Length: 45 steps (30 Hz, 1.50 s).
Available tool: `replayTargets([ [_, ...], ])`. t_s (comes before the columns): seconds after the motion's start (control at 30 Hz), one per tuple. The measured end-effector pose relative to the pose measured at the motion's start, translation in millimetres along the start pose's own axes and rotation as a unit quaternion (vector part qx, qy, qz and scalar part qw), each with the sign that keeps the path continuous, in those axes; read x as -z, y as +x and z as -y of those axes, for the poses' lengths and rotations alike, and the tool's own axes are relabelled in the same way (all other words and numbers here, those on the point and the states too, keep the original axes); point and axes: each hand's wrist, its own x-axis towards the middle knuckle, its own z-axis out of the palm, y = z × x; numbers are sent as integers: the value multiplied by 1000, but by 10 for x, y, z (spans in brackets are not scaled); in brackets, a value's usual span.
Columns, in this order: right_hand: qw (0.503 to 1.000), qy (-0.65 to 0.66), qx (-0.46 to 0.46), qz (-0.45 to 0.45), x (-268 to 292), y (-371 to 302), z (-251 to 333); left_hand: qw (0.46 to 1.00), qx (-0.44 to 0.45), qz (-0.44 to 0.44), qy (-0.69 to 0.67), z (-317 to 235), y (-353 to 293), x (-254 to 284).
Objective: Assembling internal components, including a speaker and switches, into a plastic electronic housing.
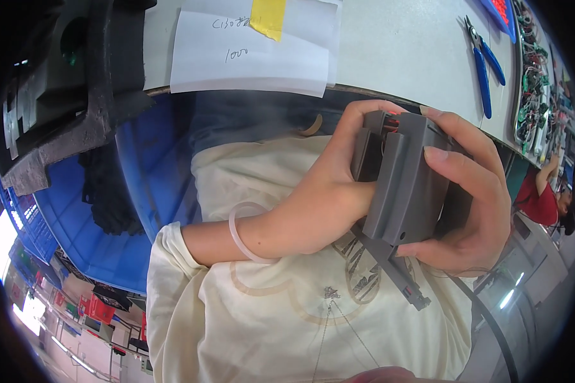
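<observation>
From where I stand: dark grey plastic housing [409, 185] held up over the lap, just off the near edge of the desk [390, 45], not resting on it. Both hands on it. Left hand [326, 198]: curled round the left side, fingers behind, thumb side against the near face, partly closed to the housing's width. Right hand [476, 207]: wrapped round the right side, two fingertips on the upper part, thumb low by the bottom corner; firm hold, no gap to speak of.

Progress, my read: partway. Grey sections sit side by side, but a slot shows between them at the top, with red wires [391, 121] inside, so it doesn't look fully closed up. A dark bar [396, 271] sticks out below at a slant; can't tell if fixed on or loose. A black cable [492, 325] runs down from near the right hand; its far join is hidden. Remaining steps: can't tell beyond that open slot.

On the desk: blue-handled cutters [482, 70], not in use, lying well apart from the hands; white paper sheets [249, 67] with yellow tape [268, 19]. Blue bin [76, 210] off to the left.
</observation>
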Motion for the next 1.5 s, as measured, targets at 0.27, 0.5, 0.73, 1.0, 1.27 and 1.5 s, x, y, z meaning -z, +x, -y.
replayTargets([
  [0.27,999,-40,0,-7,-31,13,71,999,0,25,-31,13,39,19],
  [0.5,998,-53,10,-37,-86,6,62,998,-40,41,21,-4,74,52],
  [0.73,999,-28,-1,-20,-116,38,66,994,-61,55,71,57,77,115],
  [1.0,997,-47,23,-60,-152,-29,44,982,-106,99,125,76,100,142],
  [1.27,977,-148,60,-138,-254,-33,101,981,-127,122,80,51,97,104],
  [1.5,987,-138,52,-57,-85,-45,135,980,-120,124,96,6,72,74],
])
